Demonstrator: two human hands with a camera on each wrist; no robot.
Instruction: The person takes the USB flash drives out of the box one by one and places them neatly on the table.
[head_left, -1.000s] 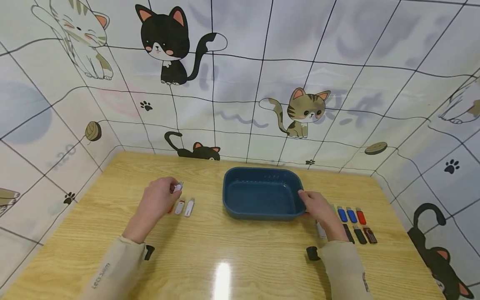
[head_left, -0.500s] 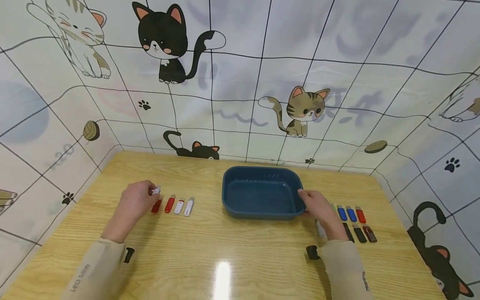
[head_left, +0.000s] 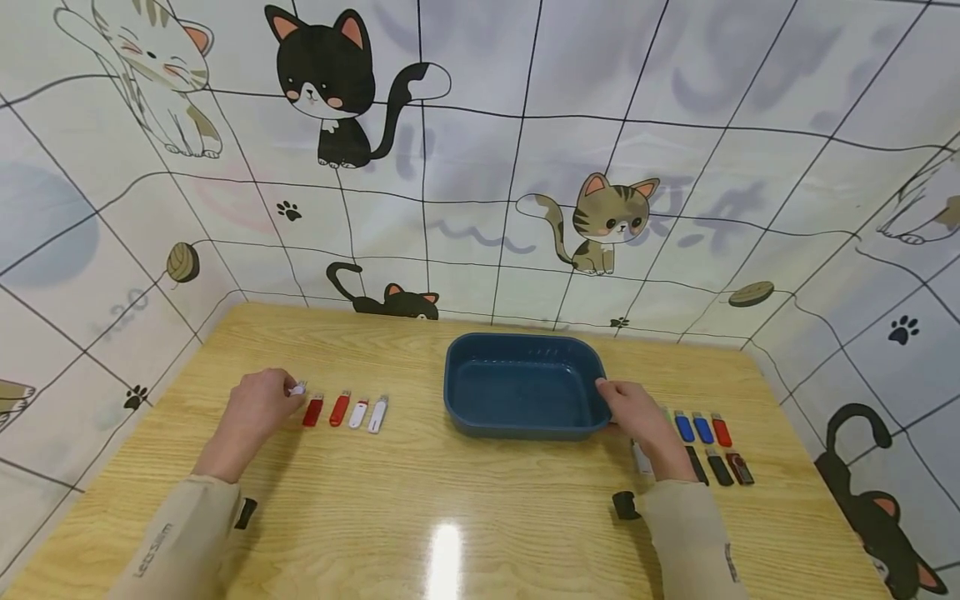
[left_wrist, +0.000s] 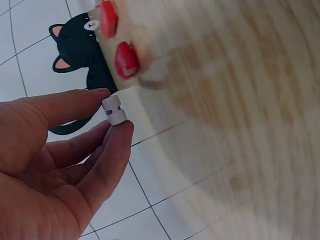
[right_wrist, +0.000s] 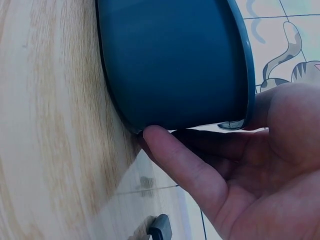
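At the left of the table my left hand (head_left: 258, 404) pinches a white USB stick (left_wrist: 115, 111) between thumb and fingers, its metal plug pointing away in the head view. Just right of that hand lies a row of sticks: a dark red USB stick (head_left: 313, 411), a brighter red one (head_left: 340, 408), a white one with a red end (head_left: 358, 414) and a plain white one (head_left: 378, 414). My right hand (head_left: 639, 421) grips the right end of a dark blue plastic box (head_left: 517, 433), with one digit up at the rim and another low on the wall. The box's inside shows nothing in it.
Right of the right hand lie two rows of USB sticks, among them a blue one (head_left: 703, 429), a red one (head_left: 722, 431) and a black one (head_left: 719, 469). The right forearm partly hides them. A cat-patterned cloth (head_left: 480, 167) encloses the wooden table (head_left: 375, 517).
My left hand has moved left with the white USB stick and down toward the table, uncovering the red sticks. The right hand and the box have stayed put.
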